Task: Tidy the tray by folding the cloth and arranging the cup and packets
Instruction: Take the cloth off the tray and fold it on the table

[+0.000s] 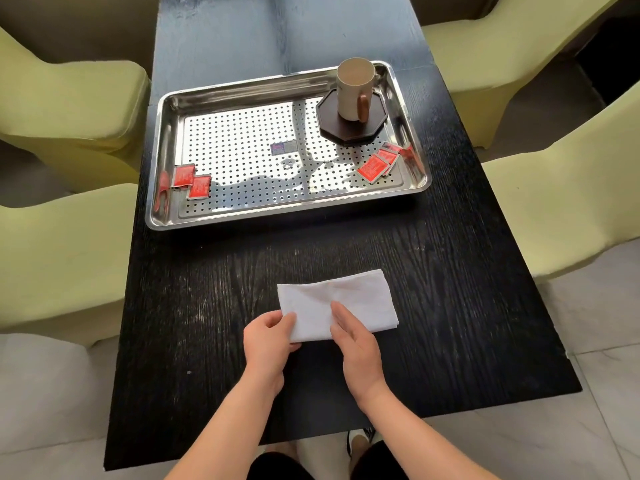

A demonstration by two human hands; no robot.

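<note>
Cloth (341,299), soft, light and floppy at lower centre, left hand (268,336) pinching its near corner, right hand (356,344) flat, grip wide.

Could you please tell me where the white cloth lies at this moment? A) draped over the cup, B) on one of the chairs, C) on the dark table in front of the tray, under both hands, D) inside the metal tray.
C: the folded white cloth lies on the dark table, nearer the person than the tray, with the left hand pinching its near corner and the right hand resting on it.
</note>
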